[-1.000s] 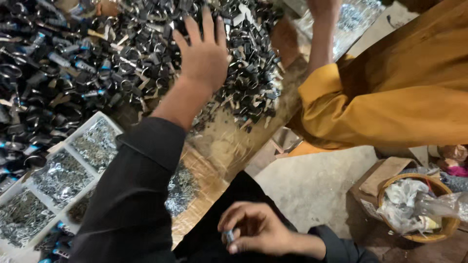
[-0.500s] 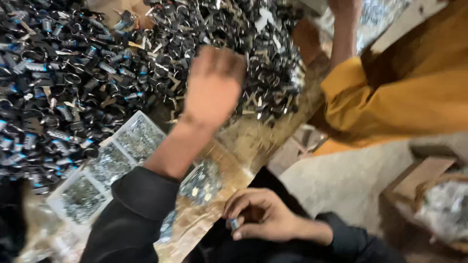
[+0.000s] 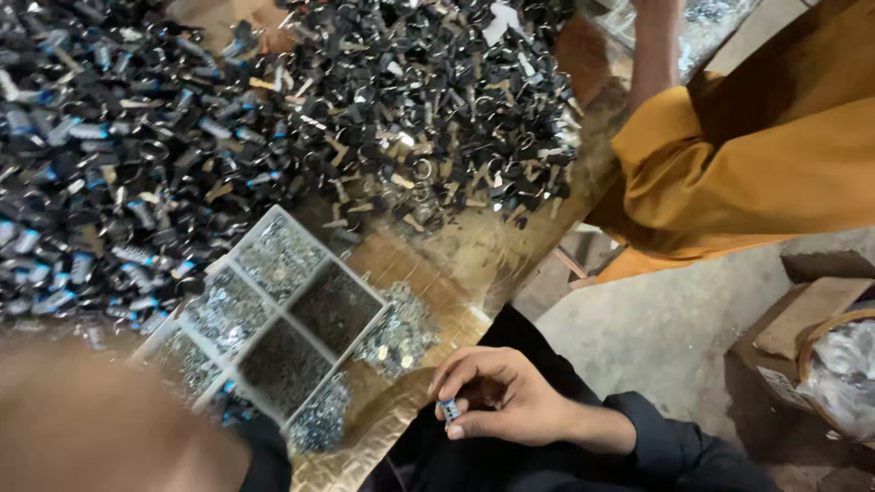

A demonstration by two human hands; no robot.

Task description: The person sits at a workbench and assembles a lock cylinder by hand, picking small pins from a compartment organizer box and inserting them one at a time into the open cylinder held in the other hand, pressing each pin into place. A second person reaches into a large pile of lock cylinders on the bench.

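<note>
A very large heap of small black and silver metal clips covered most of the table, reaching from the left edge to the far right corner. Beside the table, on the right, a co-worker in an orange garment stood close, with a bare forearm stretched over the far edge. Nearer to the person, a white divided tray lay on the table just below the heap; its compartments held small shiny metal pieces, and the two middle ones looked darker. A loose pile of similar silver pieces rested on the table, touching the right side of the tray. On the floor at the right there was a round basket with crumpled plastic inside.

The right hand was low, over the lap, away from the heap — its fingers were curled and it pinched a small clip with a blue mark between thumb and fingertips. The left hand was only a big blurred shape at the bottom left, very near the camera, so I cannot tell if it was open or holding something.
</note>
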